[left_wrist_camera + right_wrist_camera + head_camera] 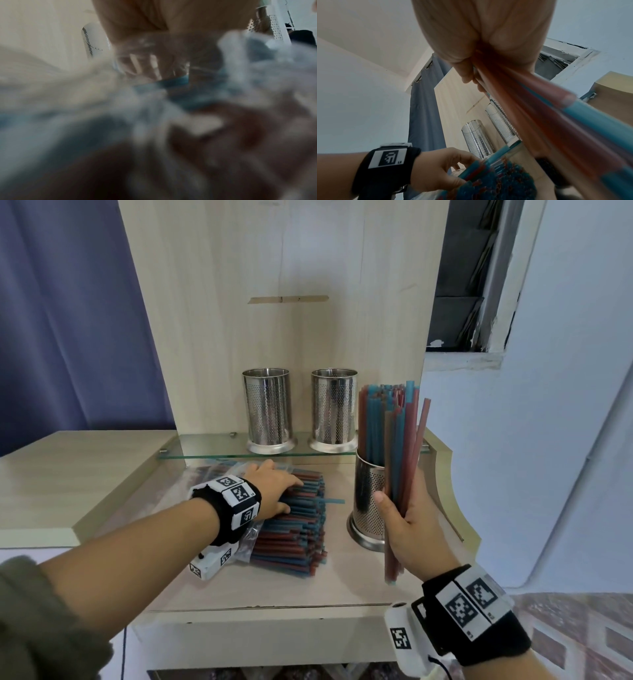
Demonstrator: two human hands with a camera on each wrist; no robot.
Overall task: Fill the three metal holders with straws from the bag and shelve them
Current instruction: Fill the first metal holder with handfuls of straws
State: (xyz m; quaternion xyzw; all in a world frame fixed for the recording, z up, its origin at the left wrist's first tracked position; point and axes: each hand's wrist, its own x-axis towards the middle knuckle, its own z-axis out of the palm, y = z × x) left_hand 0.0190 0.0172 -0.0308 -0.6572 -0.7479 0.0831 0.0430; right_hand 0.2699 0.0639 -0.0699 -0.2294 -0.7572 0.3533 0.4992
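Observation:
Two empty perforated metal holders (269,409) (334,409) stand on the glass shelf (205,448). A third holder (366,508) sits on the lower wooden surface at the right, with blue and red straws (375,419) upright in it. Just in front of it my right hand (394,508) grips a bundle of straws (402,453) held upright; the right wrist view shows that bundle (539,115) running out of my fist (477,75). My left hand (291,494) lies on the straw pile (298,535) in its clear bag (205,474), fingers and thumb closed round the top straws.
A tall wooden back panel (274,302) rises behind the shelf. A raised wooden ledge (68,474) lies to the left, a curved side panel (445,474) to the right. A blue curtain (68,320) hangs at the left, a window (479,268) at the upper right.

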